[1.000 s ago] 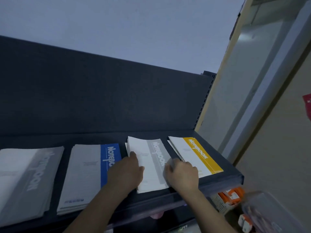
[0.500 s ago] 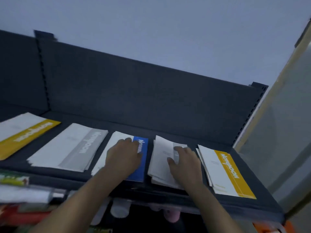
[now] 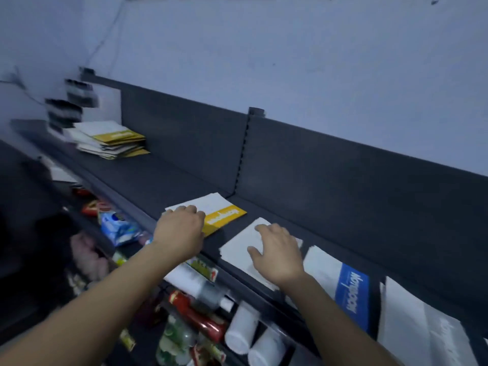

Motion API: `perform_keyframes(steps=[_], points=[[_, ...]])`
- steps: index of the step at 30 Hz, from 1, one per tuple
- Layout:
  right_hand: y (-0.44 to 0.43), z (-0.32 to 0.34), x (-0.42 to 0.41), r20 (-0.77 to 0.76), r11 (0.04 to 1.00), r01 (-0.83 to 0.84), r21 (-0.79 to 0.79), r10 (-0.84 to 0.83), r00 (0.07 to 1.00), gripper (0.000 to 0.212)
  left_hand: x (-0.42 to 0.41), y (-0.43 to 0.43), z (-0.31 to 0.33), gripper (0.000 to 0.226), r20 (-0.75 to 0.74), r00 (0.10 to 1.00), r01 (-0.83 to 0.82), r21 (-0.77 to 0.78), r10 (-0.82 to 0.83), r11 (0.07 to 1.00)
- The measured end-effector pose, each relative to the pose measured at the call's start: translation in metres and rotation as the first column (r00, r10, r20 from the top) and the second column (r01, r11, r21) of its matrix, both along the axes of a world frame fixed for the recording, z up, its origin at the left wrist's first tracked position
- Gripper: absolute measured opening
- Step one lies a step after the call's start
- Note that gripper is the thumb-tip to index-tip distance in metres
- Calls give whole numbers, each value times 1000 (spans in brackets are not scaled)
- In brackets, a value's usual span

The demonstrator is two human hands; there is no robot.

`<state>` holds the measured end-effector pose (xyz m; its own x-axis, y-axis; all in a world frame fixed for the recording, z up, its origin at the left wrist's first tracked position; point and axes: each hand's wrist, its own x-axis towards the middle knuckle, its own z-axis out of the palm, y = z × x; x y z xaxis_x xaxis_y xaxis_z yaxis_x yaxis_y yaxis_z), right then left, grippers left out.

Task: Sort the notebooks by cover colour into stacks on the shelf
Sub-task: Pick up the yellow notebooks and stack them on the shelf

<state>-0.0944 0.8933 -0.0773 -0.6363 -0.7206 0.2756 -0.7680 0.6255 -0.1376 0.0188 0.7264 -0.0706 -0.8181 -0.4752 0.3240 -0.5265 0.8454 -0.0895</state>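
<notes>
Where the dark shelf comes to its front edge, a yellow-banded notebook is covered at its near, pale end by the left hand. The fingers are bent down over the cover, but whether the edge is pinched or only pressed cannot be told. The right hand is laid flat, fingers straight and spread, on a pale grey notebook just beside it; nothing is grasped there. Toward the right end of the shelf, a blue-banded notebook and another pale one are set along the front edge.

The coming move is judged to turn on one relation: the yellow stack is seen well apart, at the left end of the shelf by the back panel. The yellow-banded notebook would therefore have to be carried leftward along the shelf, away from the right hand. The left hand is the nearer one — it rests on the cover. The notebook's long axis is set slantwise from the front edge toward the back panel, and the stack's covers are loosely fanned, so some squaring may be needed on arrival.
</notes>
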Motion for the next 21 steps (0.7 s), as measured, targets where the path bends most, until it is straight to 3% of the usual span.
perform_keyframes(steps=[9, 21], points=[[-168, 4, 33, -68, 989, -121, 83, 126, 990, 46, 55, -138, 12, 27, 1, 994, -112, -29, 112, 993], [-344, 3, 58, -21, 982, -168, 91, 171, 985, 44, 92, -306, 11, 31, -7, 983, -182, -6, 182, 983]])
